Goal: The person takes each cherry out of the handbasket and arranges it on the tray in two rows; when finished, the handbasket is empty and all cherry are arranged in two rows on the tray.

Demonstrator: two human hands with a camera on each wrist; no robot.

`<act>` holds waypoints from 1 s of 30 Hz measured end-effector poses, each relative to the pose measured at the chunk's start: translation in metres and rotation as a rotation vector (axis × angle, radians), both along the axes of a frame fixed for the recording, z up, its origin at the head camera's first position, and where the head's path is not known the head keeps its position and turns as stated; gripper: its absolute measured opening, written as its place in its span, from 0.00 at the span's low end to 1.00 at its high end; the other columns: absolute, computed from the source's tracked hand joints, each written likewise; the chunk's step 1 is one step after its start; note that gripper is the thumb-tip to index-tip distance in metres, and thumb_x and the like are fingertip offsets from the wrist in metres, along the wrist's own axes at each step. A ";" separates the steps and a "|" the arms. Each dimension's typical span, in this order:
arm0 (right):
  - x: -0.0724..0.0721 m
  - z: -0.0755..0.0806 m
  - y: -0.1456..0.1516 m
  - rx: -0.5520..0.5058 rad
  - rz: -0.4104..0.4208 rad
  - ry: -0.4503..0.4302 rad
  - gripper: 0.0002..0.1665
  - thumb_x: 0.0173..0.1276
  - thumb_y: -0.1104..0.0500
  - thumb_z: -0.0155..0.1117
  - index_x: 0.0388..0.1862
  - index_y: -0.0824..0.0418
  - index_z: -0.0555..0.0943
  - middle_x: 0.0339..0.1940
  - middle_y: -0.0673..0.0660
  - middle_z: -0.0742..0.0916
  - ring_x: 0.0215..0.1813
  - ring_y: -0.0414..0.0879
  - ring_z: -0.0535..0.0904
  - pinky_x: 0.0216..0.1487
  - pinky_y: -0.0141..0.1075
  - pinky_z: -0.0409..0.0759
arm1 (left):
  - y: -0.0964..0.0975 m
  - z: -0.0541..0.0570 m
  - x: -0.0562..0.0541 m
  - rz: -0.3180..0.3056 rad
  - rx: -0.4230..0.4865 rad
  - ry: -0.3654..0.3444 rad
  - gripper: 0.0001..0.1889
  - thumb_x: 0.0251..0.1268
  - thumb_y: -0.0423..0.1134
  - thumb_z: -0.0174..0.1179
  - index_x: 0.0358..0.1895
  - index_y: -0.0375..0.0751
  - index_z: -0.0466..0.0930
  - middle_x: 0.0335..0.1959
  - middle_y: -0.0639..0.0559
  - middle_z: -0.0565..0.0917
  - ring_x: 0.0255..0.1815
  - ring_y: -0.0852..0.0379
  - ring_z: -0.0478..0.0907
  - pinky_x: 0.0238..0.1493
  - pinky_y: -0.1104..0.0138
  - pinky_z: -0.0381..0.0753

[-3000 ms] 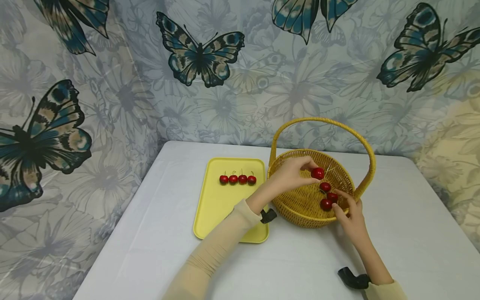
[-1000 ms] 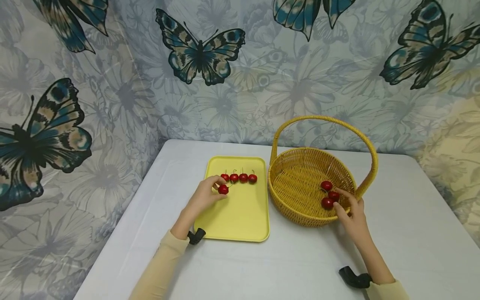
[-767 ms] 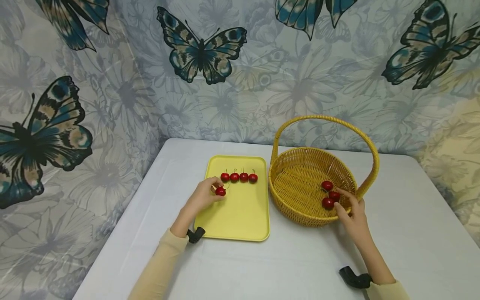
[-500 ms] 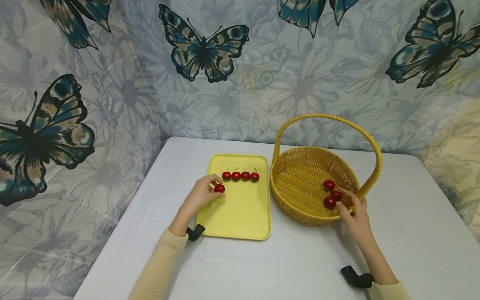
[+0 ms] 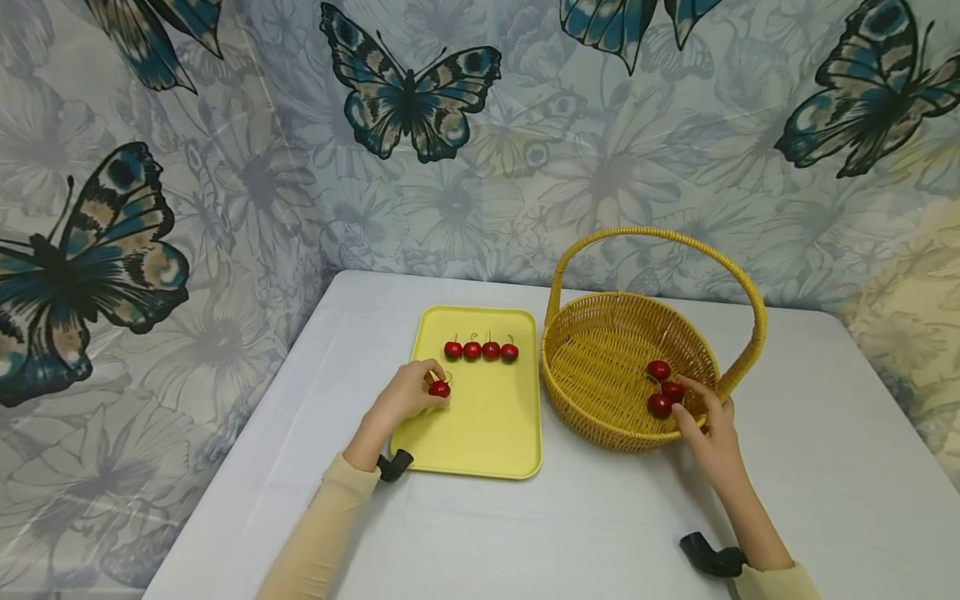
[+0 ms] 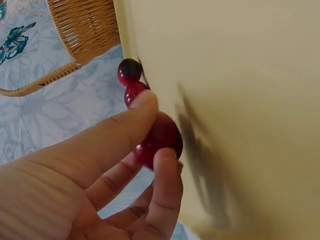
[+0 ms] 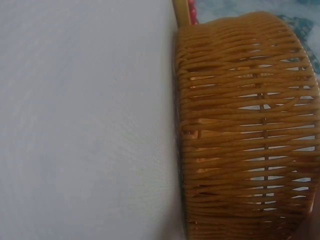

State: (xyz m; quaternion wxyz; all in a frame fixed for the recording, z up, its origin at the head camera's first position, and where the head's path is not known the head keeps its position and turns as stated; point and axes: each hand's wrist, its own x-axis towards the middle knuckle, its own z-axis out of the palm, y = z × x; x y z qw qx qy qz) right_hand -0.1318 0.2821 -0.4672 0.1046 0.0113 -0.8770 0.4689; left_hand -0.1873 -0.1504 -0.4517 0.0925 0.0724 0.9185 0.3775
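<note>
My left hand [image 5: 408, 392] pinches a red cherry [image 5: 439, 389] between thumb and fingertips, low over the left part of the yellow tray [image 5: 487, 450]. The left wrist view shows that cherry [image 6: 160, 140] close to the tray surface. Behind it on the tray, several stemmed cherries [image 5: 491, 351] stand in a side-by-side row. On the right, my right hand [image 5: 708, 429] holds the front right rim of the wicker basket [image 5: 585, 417], fingertips reaching over the edge. Three cherries [image 5: 659, 406] lie inside, beside those fingertips. In the right wrist view the basket's woven side [image 7: 245, 125] fills the right half.
The basket's tall arched handle [image 5: 652, 233] rises over it, its right end beside my right hand. A white cloth [image 5: 525, 542] covers the table. Butterfly-print fabric [image 5: 465, 208] hangs behind and at the left. A black device [image 5: 708, 557] sits at my right wrist.
My left hand has carried the cherry left from above the basket to the tray, then shifted slightly and sunk nearer the surface. My right hand stays at the basket rim.
</note>
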 end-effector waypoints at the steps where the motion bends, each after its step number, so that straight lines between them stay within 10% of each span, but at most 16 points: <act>1: 0.000 0.000 0.000 -0.001 0.000 -0.001 0.28 0.70 0.55 0.50 0.68 0.59 0.62 0.69 0.74 0.52 0.63 0.75 0.53 0.45 0.73 0.58 | 0.000 -0.001 0.000 -0.008 -0.001 -0.003 0.17 0.46 0.33 0.72 0.41 0.39 0.77 0.33 0.47 0.79 0.27 0.57 0.73 0.26 0.69 0.73; 30: 0.000 0.002 -0.002 -0.001 0.004 -0.003 0.29 0.70 0.55 0.49 0.68 0.60 0.62 0.67 0.76 0.52 0.62 0.74 0.54 0.44 0.72 0.60 | -0.007 -0.004 -0.004 -0.015 0.032 -0.041 0.20 0.47 0.36 0.71 0.46 0.41 0.78 0.35 0.47 0.79 0.30 0.57 0.75 0.29 0.69 0.73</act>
